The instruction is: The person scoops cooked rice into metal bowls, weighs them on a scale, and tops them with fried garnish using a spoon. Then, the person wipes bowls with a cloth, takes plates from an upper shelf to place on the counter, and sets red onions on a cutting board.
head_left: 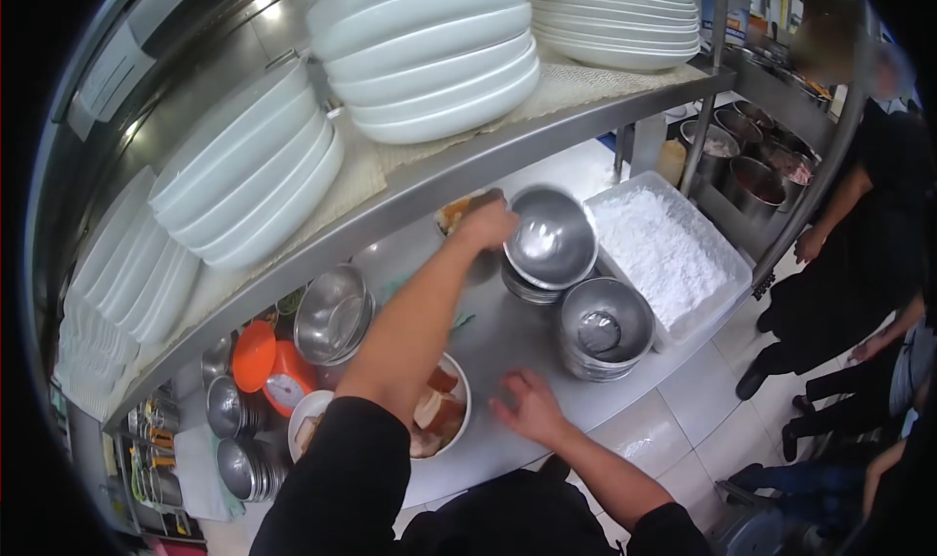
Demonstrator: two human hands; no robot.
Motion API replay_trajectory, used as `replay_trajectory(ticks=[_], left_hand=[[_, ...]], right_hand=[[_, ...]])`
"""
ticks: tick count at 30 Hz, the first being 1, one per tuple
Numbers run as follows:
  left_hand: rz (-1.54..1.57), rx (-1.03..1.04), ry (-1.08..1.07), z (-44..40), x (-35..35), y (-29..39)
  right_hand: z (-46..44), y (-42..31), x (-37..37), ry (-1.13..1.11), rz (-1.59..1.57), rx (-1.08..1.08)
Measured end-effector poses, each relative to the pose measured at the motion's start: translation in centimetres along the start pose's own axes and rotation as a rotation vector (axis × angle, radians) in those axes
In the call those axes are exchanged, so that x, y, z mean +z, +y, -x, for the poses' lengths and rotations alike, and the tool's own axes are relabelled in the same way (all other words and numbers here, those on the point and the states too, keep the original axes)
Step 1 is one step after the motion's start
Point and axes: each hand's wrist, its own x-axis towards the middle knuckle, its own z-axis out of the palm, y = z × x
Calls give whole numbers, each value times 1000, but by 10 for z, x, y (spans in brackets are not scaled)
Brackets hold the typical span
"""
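Note:
My left hand (491,226) reaches far across the steel table, its fingers closed at the left rim of a shiny metal bowl (552,239). That bowl sits at or just above a stack of similar bowls. Closer to me on its right is a second stack of metal bowls (605,331). My right hand (529,406) hovers near the table's front edge, fingers apart and holding nothing. Under my left forearm is a white bowl (467,414) with brown and pale chunks in it. Beyond my left hand, a container of orange-brown food (453,214) is partly hidden.
White bowls (429,58) and plates (620,19) are stacked on the overhead shelf (410,180). A tub of white powder (669,253) stands at the right. An orange scale (288,375) and more metal bowls (332,312) are left. Other people (830,253) stand at right.

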Motion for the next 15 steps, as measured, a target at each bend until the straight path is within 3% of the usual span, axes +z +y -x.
replay_trajectory(ticks=[1, 4, 5, 9, 10, 12, 13, 15], left_hand=[[76, -53, -87, 18, -21, 10], [439, 56, -186, 25, -43, -45], [599, 108, 6, 37, -43, -61], [589, 39, 294, 93, -70, -117], [693, -9, 254, 100, -72, -137], [751, -156, 162, 114, -73, -191], [837, -151, 208, 129, -73, -204], [796, -167, 257, 157, -78, -223]], right_hand=[[-10, -1, 2, -4, -16, 6], [-52, -23, 3, -77, -130, 128], [-66, -27, 8, -83, -128, 101], [-140, -44, 36, -206, -9, 111], [-159, -51, 45, -263, 42, 150], [-197, -31, 102, -263, 174, -21], [-215, -26, 119, -263, 244, -109], [-239, -42, 116, -465, 322, -120]])
